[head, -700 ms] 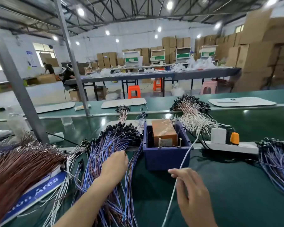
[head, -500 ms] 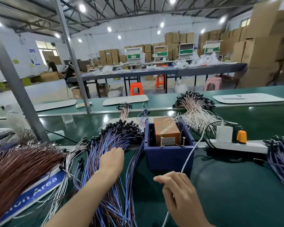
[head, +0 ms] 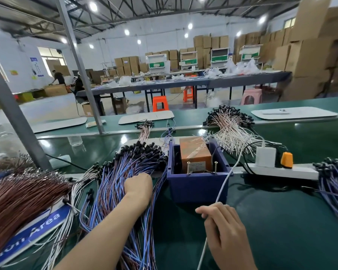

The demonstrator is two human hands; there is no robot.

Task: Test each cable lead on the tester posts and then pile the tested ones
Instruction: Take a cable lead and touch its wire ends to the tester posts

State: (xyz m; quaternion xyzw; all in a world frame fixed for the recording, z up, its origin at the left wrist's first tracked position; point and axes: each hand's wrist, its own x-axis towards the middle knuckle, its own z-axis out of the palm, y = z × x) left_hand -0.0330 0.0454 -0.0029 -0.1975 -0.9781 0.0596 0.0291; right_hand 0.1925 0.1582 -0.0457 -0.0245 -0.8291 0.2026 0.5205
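While sunk knuckles-up into the pile of blue leads [head: 125, 172] on the green worktop [head: 281, 230], hides every fingertip under its own back: left hand [head: 139, 189], so cannot tell whether grasping a lead or only combing through them. Pinched between thumb and curled fingers of the right hand [head: 225, 228]: a white cable [head: 222, 189], not a lead. Climbs from that pinch past the right wall of the tester box [head: 197, 184] to the white plug [head: 265, 156] on the power strip [head: 293, 171].

Inside the box: an orange block [head: 193, 151] and, at its near edge, two upright tester posts [head: 188, 167], side by side.

Judged from this, step in hand: picking the next lead.

- Posts up and to the right of the left hand, just over the box's left wall.
- Left hand the nearer; right hand in front of the box and occupied.
- Long axis of the leads roughly toward and away from the body, black connector ends far.
- Calls for lifting one lead clear, swinging it right, then touching its ends to the posts.

Another heap of blue leads [head: 334, 184] at far right, well apart from the box.
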